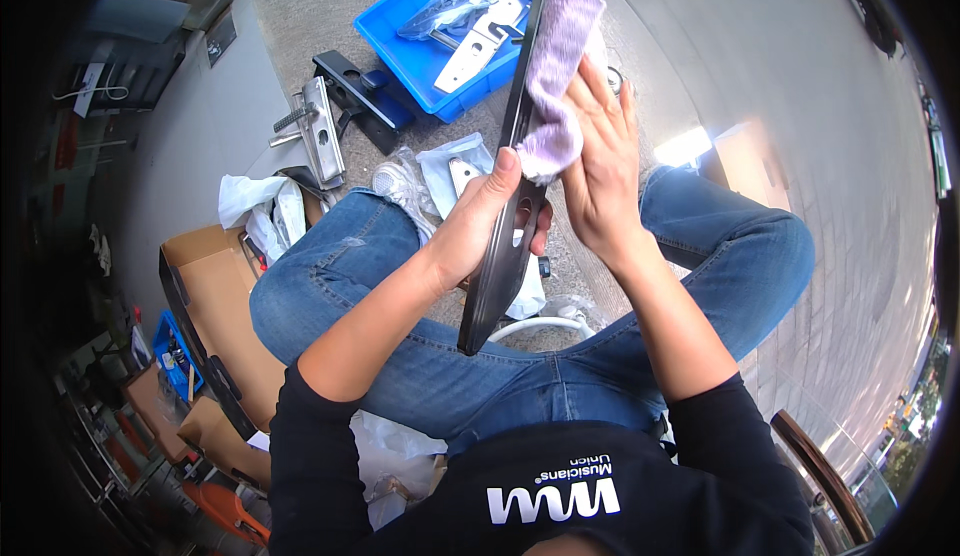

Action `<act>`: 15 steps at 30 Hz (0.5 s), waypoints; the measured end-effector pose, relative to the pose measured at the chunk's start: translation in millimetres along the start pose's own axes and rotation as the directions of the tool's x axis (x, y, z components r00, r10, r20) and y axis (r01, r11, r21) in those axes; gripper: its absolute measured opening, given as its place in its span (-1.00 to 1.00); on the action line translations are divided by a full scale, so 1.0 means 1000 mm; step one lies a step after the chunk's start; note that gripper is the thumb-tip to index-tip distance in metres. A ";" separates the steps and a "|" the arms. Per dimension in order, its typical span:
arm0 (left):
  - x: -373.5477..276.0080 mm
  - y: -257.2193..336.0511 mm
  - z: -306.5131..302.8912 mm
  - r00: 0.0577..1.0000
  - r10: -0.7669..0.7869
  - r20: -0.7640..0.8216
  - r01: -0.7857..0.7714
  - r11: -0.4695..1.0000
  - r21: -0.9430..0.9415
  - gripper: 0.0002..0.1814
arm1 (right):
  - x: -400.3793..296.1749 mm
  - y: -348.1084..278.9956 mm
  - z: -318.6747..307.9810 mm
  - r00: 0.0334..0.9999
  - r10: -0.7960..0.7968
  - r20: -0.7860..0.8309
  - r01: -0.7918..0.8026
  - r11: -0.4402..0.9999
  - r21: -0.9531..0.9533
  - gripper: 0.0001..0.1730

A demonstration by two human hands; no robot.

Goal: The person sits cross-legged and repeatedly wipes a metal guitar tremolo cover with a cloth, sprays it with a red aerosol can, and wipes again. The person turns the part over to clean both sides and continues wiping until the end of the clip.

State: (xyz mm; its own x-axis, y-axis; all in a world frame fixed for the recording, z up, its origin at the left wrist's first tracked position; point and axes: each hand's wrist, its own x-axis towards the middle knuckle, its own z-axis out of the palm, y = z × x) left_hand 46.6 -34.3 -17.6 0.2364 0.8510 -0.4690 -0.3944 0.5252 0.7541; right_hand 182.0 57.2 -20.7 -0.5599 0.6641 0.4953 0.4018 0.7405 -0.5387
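Note:
My left hand (480,215) grips a long black door-lock faceplate (495,286) around its middle, thumb on the near side and fingertips showing past the far edge. The plate is tilted on edge above my lap, with an oval hole near the grip. Against its upper face lies a fluffy purple cloth (564,38). My right hand (606,162) presses the cloth there with nearly straight fingers; its palm side is partly hidden. Beneath my hands, another light plate (463,172) lies on a white plastic sleeve on the ground.
A blue plastic bin (401,61) ahead holds a silver lock plate (480,44) and clear wrapping. Left of it lie a black lock plate with handle (360,95) and a silver handle set (324,132). An open cardboard box (221,301) stands by my left knee, near white plastic bags (262,207).

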 end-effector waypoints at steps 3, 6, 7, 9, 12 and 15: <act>-0.004 0.007 0.011 0.993 0.021 -0.117 -0.041 0.985 -0.170 -0.21 | 0.011 -0.001 0.014 0.992 0.099 -0.084 -0.080 0.976 0.200 -0.59; 0.002 0.009 0.016 0.976 0.066 -0.208 -0.124 0.952 -0.279 -0.23 | -0.042 -0.031 0.014 0.990 0.140 0.018 -0.140 0.948 0.285 -0.58; 0.001 0.010 0.015 0.988 0.089 -0.127 -0.122 0.950 -0.286 -0.24 | -0.051 -0.036 0.017 0.991 0.134 -0.003 -0.128 0.957 0.259 -0.58; 0.001 0.016 0.028 0.975 0.064 -0.214 -0.133 0.937 -0.324 -0.23 | -0.042 -0.025 0.012 0.993 0.117 0.005 -0.115 0.966 0.230 -0.58; -0.005 0.006 0.019 0.997 0.044 -0.060 -0.059 0.960 -0.275 -0.20 | 0.000 0.000 0.015 0.926 0.376 -0.026 -0.309 0.797 0.519 -0.56; -0.004 0.003 0.013 0.992 0.120 -0.046 -0.127 0.961 -0.247 -0.20 | -0.007 -0.008 0.025 0.949 0.301 -0.089 -0.200 0.800 0.566 -0.52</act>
State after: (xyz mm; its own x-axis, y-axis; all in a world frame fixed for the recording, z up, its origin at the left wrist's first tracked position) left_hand 56.3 -36.3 -7.9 0.1466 0.9065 -0.3958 -0.6283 0.3944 0.6706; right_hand 164.8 44.6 -36.7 -0.3460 0.8626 0.3691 0.0231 0.4011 -0.9158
